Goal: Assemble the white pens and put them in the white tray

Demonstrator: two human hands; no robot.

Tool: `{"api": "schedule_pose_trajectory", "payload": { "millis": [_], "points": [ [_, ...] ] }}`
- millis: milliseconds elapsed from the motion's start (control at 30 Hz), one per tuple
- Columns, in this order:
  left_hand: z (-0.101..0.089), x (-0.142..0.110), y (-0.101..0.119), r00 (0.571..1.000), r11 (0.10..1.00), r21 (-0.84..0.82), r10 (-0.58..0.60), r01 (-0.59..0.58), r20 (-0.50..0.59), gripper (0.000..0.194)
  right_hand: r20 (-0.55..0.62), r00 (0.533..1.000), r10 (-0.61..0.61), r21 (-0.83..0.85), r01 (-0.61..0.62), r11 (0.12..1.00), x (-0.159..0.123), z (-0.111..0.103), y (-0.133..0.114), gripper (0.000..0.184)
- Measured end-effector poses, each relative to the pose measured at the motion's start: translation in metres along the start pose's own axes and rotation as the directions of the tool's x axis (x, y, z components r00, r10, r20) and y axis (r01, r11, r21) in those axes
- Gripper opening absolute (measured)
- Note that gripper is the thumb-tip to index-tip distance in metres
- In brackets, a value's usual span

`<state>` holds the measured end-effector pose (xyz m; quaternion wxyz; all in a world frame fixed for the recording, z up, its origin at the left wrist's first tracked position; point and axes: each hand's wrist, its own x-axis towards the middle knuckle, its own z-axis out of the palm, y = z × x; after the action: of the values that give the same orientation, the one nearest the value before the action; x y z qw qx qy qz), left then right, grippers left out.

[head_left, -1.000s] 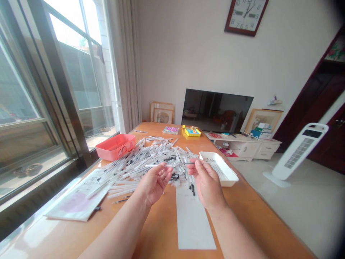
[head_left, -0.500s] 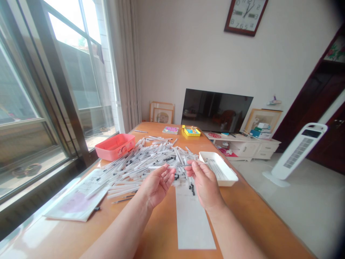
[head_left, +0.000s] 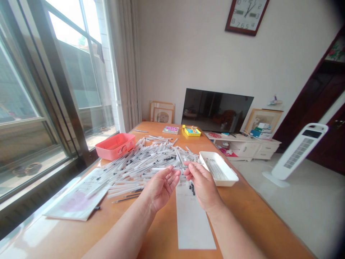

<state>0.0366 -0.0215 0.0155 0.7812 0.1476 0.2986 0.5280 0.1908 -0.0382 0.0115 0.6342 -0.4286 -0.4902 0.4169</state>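
Note:
Between the thumb and fingers of my left hand [head_left: 163, 187] lies a whitish pen barrel [head_left: 159, 168], its far end sticking out to the left. My right hand [head_left: 201, 183] pinches a thin dark pen refill [head_left: 184, 167], lined up with the barrel's right end and apparently partly inside it. Both hands hover over a strip of white paper [head_left: 195, 223]. Small black pen caps [head_left: 192, 189] lie at the paper's upper part, beside my right hand. Behind the hands spreads a large heap of whitish pen barrels [head_left: 140, 158]. Several dark refills [head_left: 128, 197] rest left of my left wrist.
To the right stands a white tray [head_left: 234, 180] with thin refills [head_left: 215, 169] in it. A red plastic basket [head_left: 107, 151] sits at the left table edge, a paper booklet [head_left: 78, 203] nearer. Farther back are a magazine [head_left: 170, 130] and a yellow box [head_left: 192, 132].
My hands have come closer together, the left moving right and the right slightly left. Less of the dark refill shows between them now.

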Motion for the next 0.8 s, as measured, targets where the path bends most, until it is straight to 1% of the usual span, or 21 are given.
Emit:
{"api": "schedule_pose_trajectory", "payload": {
  "millis": [100, 167, 300, 367, 433, 567, 667, 733, 800],
  "points": [
    [-0.0001, -0.0001, -0.002, 1.0, 1.0, -0.022, 0.013, -0.012, 0.018, 0.013, 0.039, 0.998, 0.048, -0.004, -0.048, 0.999, -0.0011, 0.0013, 0.0012, 0.042],
    [0.0007, -0.0005, -0.0021, 0.999, 0.999, -0.032, 0.03, -0.029, 0.012, 0.015, 0.009, 0.999, 0.045, 0.022, -0.045, 0.999, -0.0002, 0.001, 0.0025, 0.044],
    [0.0029, -0.0016, -0.0009, 0.999, 0.998, -0.044, 0.053, -0.054, -0.01, 0.014, -0.084, 0.996, 0.004, 0.066, 0.002, 0.998, 0.0031, -0.0013, 0.0042, 0.042],
    [0.0034, -0.0019, -0.0006, 0.998, 0.997, -0.052, 0.058, -0.059, -0.017, 0.013, -0.098, 0.995, -0.009, 0.089, 0.018, 0.996, 0.0039, -0.002, 0.0036, 0.042],
    [0.0035, -0.0019, -0.0005, 0.998, 0.997, -0.055, 0.058, -0.059, -0.017, 0.013, -0.079, 0.997, -0.013, 0.117, 0.022, 0.993, 0.0038, -0.0017, 0.0023, 0.042],
    [0.0025, -0.0013, -0.0011, 0.999, 0.998, -0.055, 0.042, -0.043, -0.006, 0.012, 0.016, 1.0, 0.02, 0.172, -0.022, 0.985, 0.0011, 0.0006, -0.0006, 0.038],
    [0.0017, -0.0011, -0.002, 1.0, 0.998, -0.05, 0.027, -0.026, 0.013, 0.013, 0.075, 0.995, 0.069, 0.154, -0.079, 0.985, -0.0019, 0.002, -0.0025, 0.038],
    [0.0014, -0.0012, -0.0024, 1.0, 0.999, -0.047, 0.025, -0.024, 0.019, 0.013, 0.091, 0.991, 0.1, 0.124, -0.111, 0.986, -0.0034, 0.0028, -0.0036, 0.041],
    [0.001, -0.0011, -0.0027, 1.0, 0.998, -0.049, 0.027, -0.026, 0.013, 0.013, 0.092, 0.988, 0.12, 0.129, -0.131, 0.983, -0.004, 0.0034, -0.0046, 0.044]
  ]
}}
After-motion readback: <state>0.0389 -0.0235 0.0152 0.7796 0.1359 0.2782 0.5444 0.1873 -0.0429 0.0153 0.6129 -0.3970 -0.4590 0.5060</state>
